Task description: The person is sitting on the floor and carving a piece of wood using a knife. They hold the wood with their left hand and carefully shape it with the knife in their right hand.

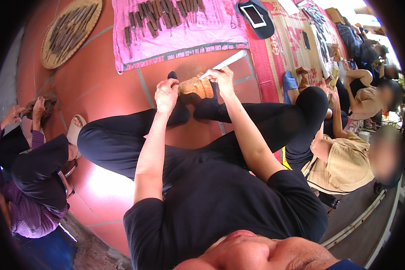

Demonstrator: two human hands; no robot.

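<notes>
Head view: L hand is up front, forearm rising nearly straight, back of hand on top, its fingers clamped on the L end of a carved wood block. R hand is at the other end, forearm slanting up & inward, fingers pinched together on a long pale flat tool that angles up-R, away from the body. Can't tell if the R fingertips touch the wood too. Block's held btwn the hands, over the tiled floor, just off the bottom edge of the pink sheet.

Writing: a line of printed lettering runs along the sheet's dark bottom band, & there's big red print on the cardboard mat past the sheet's R edge.

Containers: round woven tray at the floor's top L, w/ a heap of slim dark tools in it. Wood-handled tools lie bunched nr the sheet's top edge, a few nearer its L edge. Dark cap nr its top-R corner, white-screened phone lying on it.
</notes>
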